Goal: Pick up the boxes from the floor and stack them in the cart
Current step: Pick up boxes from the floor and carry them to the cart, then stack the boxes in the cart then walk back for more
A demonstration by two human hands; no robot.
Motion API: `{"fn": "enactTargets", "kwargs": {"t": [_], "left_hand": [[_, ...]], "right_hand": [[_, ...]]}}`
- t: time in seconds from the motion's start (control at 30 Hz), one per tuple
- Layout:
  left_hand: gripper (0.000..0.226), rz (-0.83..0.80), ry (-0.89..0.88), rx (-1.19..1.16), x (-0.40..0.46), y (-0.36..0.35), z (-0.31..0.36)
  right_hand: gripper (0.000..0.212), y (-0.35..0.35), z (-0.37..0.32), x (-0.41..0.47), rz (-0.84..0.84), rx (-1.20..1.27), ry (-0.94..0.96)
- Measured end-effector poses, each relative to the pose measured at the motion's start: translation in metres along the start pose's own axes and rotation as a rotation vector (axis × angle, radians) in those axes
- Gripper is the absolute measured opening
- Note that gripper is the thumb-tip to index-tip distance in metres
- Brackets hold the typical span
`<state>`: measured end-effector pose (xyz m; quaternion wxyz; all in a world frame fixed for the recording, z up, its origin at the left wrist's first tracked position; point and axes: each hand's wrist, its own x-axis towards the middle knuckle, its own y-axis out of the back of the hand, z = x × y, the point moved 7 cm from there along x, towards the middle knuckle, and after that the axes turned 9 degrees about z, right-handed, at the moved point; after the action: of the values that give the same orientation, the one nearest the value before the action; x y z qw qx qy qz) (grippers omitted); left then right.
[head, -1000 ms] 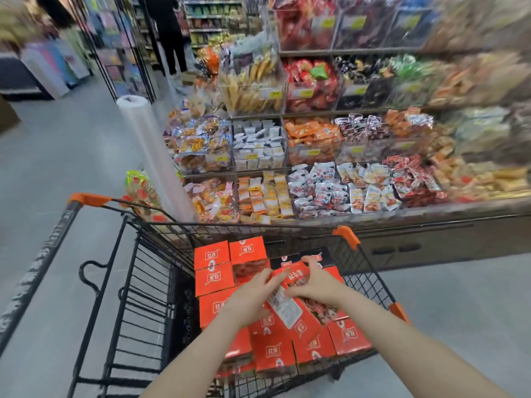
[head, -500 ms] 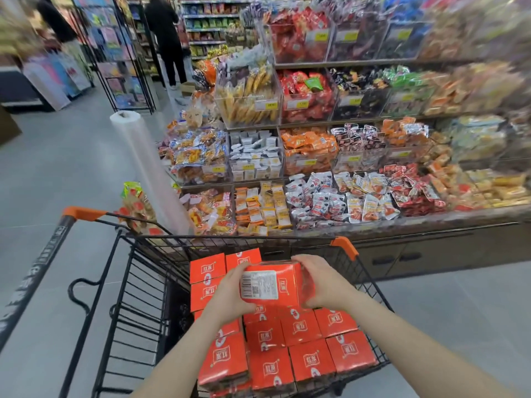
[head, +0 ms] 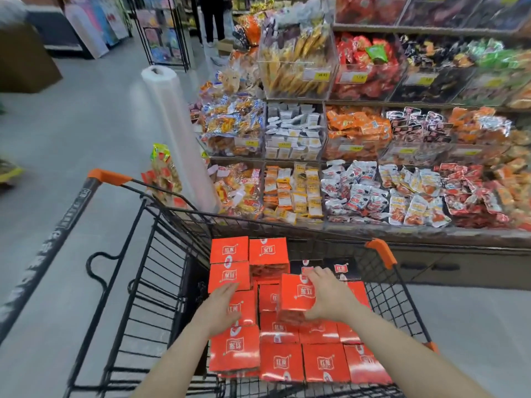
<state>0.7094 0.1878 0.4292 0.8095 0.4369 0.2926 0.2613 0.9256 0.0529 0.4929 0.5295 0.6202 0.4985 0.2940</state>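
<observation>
My right hand grips an orange cardboard box atop the orange boxes stacked inside the black wire cart. My left hand rests flat, fingers relaxed, on the pile's left side.

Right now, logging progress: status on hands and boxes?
Right hand grips red box over the stack. Left hand flat on stacked boxes. Cart nearly full, nothing blocking.

Cart base cut off by bottom edge. Lower boxes hidden under top layer. Held box partly covered by right hand. Box print blurred, unreadable. Shelf price tags too small.
</observation>
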Motion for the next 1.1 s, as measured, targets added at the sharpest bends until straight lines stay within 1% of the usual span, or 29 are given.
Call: {"fn": "enactTargets", "kwargs": {"t": [0.13, 0.27, 0.37, 0.47, 0.57, 0.63, 0.73, 0.9, 0.97, 1.03, 1.1], "left_hand": [[0.073, 0.042, 0.087, -0.012, 0.004, -0.007, -0.017], [0.066, 0.101, 0.102, -0.009, 0.008, -0.011, -0.021], [0.063, 0.146, 0.115, 0.008, 0.007, -0.010, -0.020], [0.060, 0.125, 0.147, 0.040, 0.006, -0.010, -0.020], [0.054, 0.101, 0.145, 0.072, 0.016, -0.006, -0.009], [0.052, 0.080, 0.090, 0.084, 0.029, -0.002, 0.011], [0.050, 0.101, -0.073, 0.126, 0.059, 0.005, 0.058], [0.052, 0.086, -0.369, 0.166, 0.111, -0.008, 0.157], [0.055, 0.092, -0.468, 0.189, 0.129, -0.020, 0.193], [0.061, 0.098, -0.508, 0.233, 0.144, -0.030, 0.222], [0.067, 0.117, -0.521, 0.326, 0.162, -0.036, 0.238]], "right_hand": [[0.093, -0.024, -0.019, 0.037, -0.024, 0.037, 0.060], [0.086, -0.059, -0.031, 0.071, -0.017, 0.084, 0.138], [0.089, -0.073, -0.031, 0.082, -0.003, 0.076, 0.167], [0.089, -0.081, -0.031, 0.080, 0.037, -0.052, 0.249], [0.084, -0.077, -0.022, 0.074, 0.060, -0.030, 0.261], [0.079, -0.067, -0.005, 0.067, 0.083, -0.017, 0.209], [0.065, -0.040, 0.038, 0.046, 0.183, 0.017, 0.059], [0.056, -0.014, 0.134, -0.027, 0.239, 0.019, -0.242], [0.052, -0.012, 0.170, -0.059, 0.267, 0.025, -0.332], [0.050, -0.018, 0.207, -0.091, 0.270, 0.050, -0.463], [0.058, -0.028, 0.232, -0.116, 0.244, 0.068, -0.544]]}}
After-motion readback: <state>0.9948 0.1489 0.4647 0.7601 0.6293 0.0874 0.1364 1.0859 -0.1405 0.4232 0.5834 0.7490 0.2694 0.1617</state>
